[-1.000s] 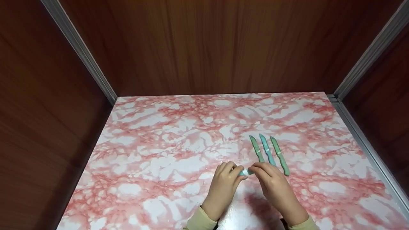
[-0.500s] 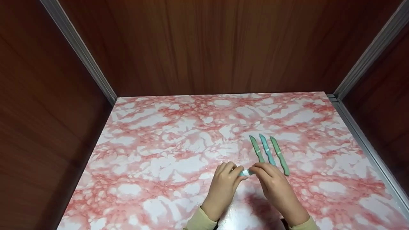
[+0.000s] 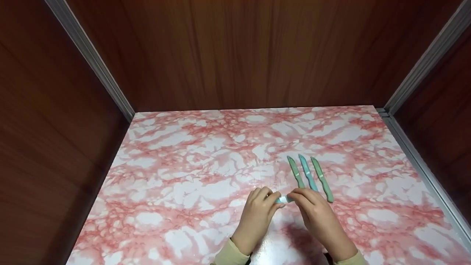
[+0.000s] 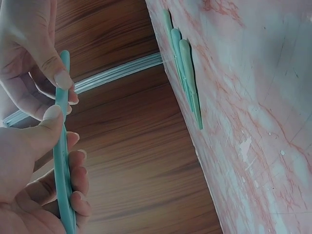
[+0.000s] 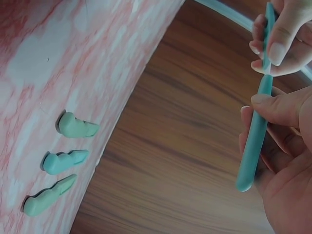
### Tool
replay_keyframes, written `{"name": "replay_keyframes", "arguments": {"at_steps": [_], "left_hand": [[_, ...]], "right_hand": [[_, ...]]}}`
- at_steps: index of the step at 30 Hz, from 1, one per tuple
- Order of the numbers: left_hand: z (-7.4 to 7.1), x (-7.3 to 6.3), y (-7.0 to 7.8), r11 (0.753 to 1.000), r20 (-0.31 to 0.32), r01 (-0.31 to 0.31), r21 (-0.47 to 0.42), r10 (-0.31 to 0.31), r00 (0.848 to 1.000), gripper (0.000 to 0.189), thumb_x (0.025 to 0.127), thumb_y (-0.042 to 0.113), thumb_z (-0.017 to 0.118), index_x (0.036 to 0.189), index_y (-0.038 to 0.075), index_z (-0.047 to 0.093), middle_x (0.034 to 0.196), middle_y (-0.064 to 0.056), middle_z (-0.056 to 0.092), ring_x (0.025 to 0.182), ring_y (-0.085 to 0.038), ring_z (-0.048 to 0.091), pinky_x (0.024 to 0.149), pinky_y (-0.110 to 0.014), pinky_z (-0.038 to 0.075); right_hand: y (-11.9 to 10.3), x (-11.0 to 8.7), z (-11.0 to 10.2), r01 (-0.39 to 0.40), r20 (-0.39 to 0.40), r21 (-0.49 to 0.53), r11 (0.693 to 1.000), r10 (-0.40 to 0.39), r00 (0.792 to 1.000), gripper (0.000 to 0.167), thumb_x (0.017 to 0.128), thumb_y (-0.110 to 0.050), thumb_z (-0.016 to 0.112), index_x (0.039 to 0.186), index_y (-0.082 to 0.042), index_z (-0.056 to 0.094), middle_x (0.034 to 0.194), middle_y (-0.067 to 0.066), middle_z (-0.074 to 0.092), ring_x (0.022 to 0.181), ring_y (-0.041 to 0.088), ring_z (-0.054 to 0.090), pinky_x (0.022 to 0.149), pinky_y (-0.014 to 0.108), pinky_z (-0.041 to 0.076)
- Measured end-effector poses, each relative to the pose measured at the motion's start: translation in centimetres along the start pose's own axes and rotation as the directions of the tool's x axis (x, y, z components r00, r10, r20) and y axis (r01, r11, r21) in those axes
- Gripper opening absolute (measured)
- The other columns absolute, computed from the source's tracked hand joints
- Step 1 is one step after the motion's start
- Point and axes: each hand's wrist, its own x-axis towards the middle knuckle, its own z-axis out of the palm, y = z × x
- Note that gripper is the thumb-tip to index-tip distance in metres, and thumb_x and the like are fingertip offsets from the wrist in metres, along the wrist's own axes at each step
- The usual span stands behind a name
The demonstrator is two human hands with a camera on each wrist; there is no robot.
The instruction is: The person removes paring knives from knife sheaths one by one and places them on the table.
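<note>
A slim teal paring knife [image 3: 283, 199] is held between both hands over the near part of the table. My left hand [image 3: 257, 213] pinches its narrower covered-blade end, thumb on top and fingers curled beneath. The right hand [image 3: 317, 217] grips the rounded handle [image 5: 253, 141], as the right wrist view shows. A white band shows between the hands in the head view. Just beyond the right hand lie a green knife [image 3: 295, 171], a blue knife [image 3: 308, 172] and another green knife [image 3: 322, 179], side by side. The right hand hides the near ends of the first two.
The table [image 3: 165, 176] has a red and white marbled top. Brown wood-grain panels [image 3: 235, 55] stand behind it and on both sides. Grey metal strips [image 3: 97, 64] run along the corners and the table's right edge.
</note>
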Motion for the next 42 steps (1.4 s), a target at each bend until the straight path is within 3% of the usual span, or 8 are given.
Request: {"name": "replay_keyframes", "arguments": {"at_steps": [3, 6, 11, 14, 17, 23, 38, 42], "left_hand": [[-0.04, 0.04, -0.02, 1.0, -0.01, -0.012, 0.008, 0.012, 1.0, 0.023, 0.088, 0.03, 0.063, 0.101, 0.012, 0.07, 0.087, 0.005, 0.051, 0.074, -0.008, 0.043, 0.07, -0.019, 0.038], [-0.07, 0.06, -0.05, 1.0, -0.015, -0.016, 0.011, 0.016, 1.0, 0.025, 0.089, 0.032, 0.062, 0.101, 0.012, 0.069, 0.086, 0.004, 0.051, 0.074, -0.009, 0.043, 0.069, -0.02, 0.038], [-0.09, 0.13, -0.1, 0.999, -0.028, -0.029, 0.035, 0.03, 0.999, 0.026, 0.088, 0.034, 0.061, 0.1, 0.013, 0.07, 0.086, 0.004, 0.051, 0.074, -0.01, 0.044, 0.069, -0.021, 0.039], [-0.1, 0.2, -0.13, 0.998, -0.04, -0.039, 0.049, 0.041, 0.998, 0.025, 0.086, 0.033, 0.064, 0.1, 0.013, 0.07, 0.086, 0.004, 0.052, 0.074, -0.01, 0.044, 0.069, -0.021, 0.039], [-0.15, 0.29, -0.15, 0.998, -0.047, -0.045, 0.052, 0.047, 0.998, 0.024, 0.086, 0.032, 0.064, 0.1, 0.013, 0.07, 0.086, 0.004, 0.053, 0.074, -0.009, 0.044, 0.069, -0.021, 0.039], [-0.23, 0.3, -0.17, 0.998, -0.052, -0.048, 0.046, 0.05, 0.997, 0.023, 0.086, 0.032, 0.064, 0.1, 0.014, 0.07, 0.086, 0.004, 0.052, 0.074, -0.01, 0.044, 0.069, -0.021, 0.039], [-0.18, 0.27, -0.55, 0.998, -0.039, -0.047, 0.029, 0.048, 0.998, 0.023, 0.086, 0.032, 0.065, 0.099, 0.014, 0.071, 0.087, 0.005, 0.054, 0.075, -0.009, 0.046, 0.07, -0.02, 0.039], [-0.21, 0.26, -0.63, 0.999, -0.038, -0.045, 0.024, 0.046, 0.998, 0.023, 0.086, 0.033, 0.065, 0.099, 0.015, 0.071, 0.087, 0.005, 0.054, 0.075, -0.009, 0.046, 0.07, -0.02, 0.04]], "right_hand": [[0.01, 0.0, 0.01, 0.014, -0.02, -0.003, 1.0, -0.014, 1.0, 0.018, 0.097, -0.004, 0.053, 0.108, -0.005, 0.067, 0.109, 0.004, 0.06, 0.098, 0.019, 0.057, 0.086, 0.022, 0.045], [-0.02, 0.0, -0.04, 0.015, -0.026, -0.012, 1.0, -0.016, 1.0, 0.032, 0.105, -0.02, 0.039, 0.107, -0.006, 0.067, 0.109, 0.003, 0.06, 0.097, 0.018, 0.057, 0.086, 0.021, 0.044], [-0.04, 0.0, -0.18, 0.013, -0.014, -0.014, 1.0, -0.013, 1.0, 0.034, 0.105, -0.022, 0.036, 0.109, -0.007, 0.067, 0.11, 0.004, 0.059, 0.098, 0.018, 0.057, 0.086, 0.021, 0.044], [-0.05, 0.07, -0.29, 0.016, -0.009, -0.014, 1.0, -0.016, 1.0, 0.032, 0.105, -0.02, 0.038, 0.109, -0.007, 0.066, 0.11, 0.004, 0.059, 0.098, 0.018, 0.057, 0.086, 0.021, 0.044], [-0.11, 0.17, -0.42, 0.014, -0.003, -0.015, 1.0, -0.014, 1.0, 0.018, 0.098, -0.007, 0.052, 0.11, -0.007, 0.066, 0.111, 0.004, 0.059, 0.098, 0.019, 0.057, 0.086, 0.022, 0.044], [-0.32, 0.2, -0.6, -0.017, 0.012, -0.025, 1.0, 0.017, 1.0, 0.041, 0.075, 0.016, 0.072, 0.109, -0.007, 0.066, 0.111, 0.003, 0.059, 0.098, 0.02, 0.057, 0.086, 0.024, 0.045], [-0.07, -0.04, -0.78, -0.024, 0.016, -0.046, 0.999, 0.025, 1.0, 0.039, 0.076, 0.014, 0.071, 0.109, -0.007, 0.066, 0.112, 0.004, 0.059, 0.101, 0.02, 0.056, 0.088, 0.023, 0.044], [0.12, -0.08, -0.73, -0.008, 0.008, -0.037, 0.999, 0.008, 1.0, 0.018, 0.094, -0.002, 0.058, 0.109, -0.007, 0.066, 0.112, 0.004, 0.059, 0.1, 0.021, 0.056, 0.089, 0.02, 0.042]]}}
